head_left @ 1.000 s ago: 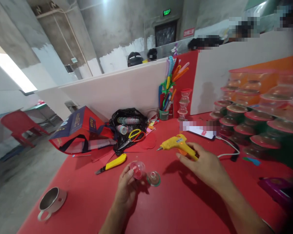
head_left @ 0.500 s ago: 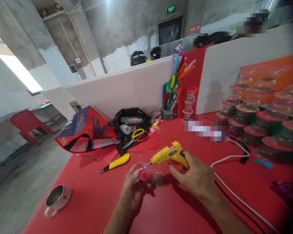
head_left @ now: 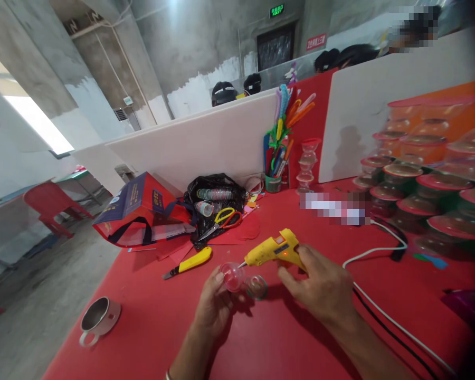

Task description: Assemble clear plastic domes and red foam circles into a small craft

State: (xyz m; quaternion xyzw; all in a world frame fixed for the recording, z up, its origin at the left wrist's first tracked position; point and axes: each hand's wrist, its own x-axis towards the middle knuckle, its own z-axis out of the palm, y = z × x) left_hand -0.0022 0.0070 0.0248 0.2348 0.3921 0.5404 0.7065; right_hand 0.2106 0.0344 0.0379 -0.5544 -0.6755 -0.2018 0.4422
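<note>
My left hand [head_left: 216,306] is closed round a small clear cup with a red inside [head_left: 233,276], held just above the red table [head_left: 150,316]. My right hand [head_left: 320,285] grips the handle of a yellow glue gun [head_left: 271,249]. The gun's metal tip touches the rim of the held cup. A second small clear cup [head_left: 256,286] lies on the table right beside the first one, between my two hands. The gun's white cord [head_left: 383,316] trails off to the right across the table.
A yellow utility knife [head_left: 190,262], scissors [head_left: 220,220], a black bag of tape rolls [head_left: 214,203] and a red-and-blue paper bag [head_left: 140,211] lie at the left back. A metal mug [head_left: 97,319] stands near the left edge. Stacked red-rimmed cups [head_left: 427,179] fill the right. White dividers stand behind.
My right hand lifted the glue gun off the table and swung it left until its tip reached the cup in my left hand. The left hand stayed nearly still.
</note>
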